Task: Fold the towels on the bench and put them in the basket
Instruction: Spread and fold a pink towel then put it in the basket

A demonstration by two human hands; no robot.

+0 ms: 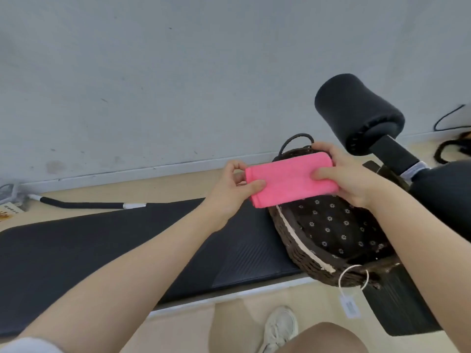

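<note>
- Head view: I hold a folded pink towel (289,180) between both hands, above the far rim of the basket (293,240).
- My left hand (233,188) pinches the towel's left end, thumb lying on top and the other fingers curled behind and under the edge.
- My right hand (349,178) grips the right end, thumb pressed flat on the top face and fingers wrapped round the far edge.
- The towel is a compact rectangle, tilted so that its left end sits a little lower than its right; the folded edges look tidy.
- The basket is dark brown wicker with a dark lining (336,228) printed with small pale flowers, and a cream trim runs along its near-left rim. I cannot see any towel lying inside it.
- A dark loop handle (293,141) stands up at the basket's far side, just behind the towel.
- A white ring with a small tag (350,308) hangs from the basket's near rim.
- The basket sits at the right end of the black padded bench (107,250), whose pad stretches away to my left.
- A black foam roller (356,110) on a bar rises beyond the basket on the right.
- A black-and-white bar (86,205) lies on the floor by the wall, past the bench.
- My pale shoe (280,327) shows on the floor below.
</note>
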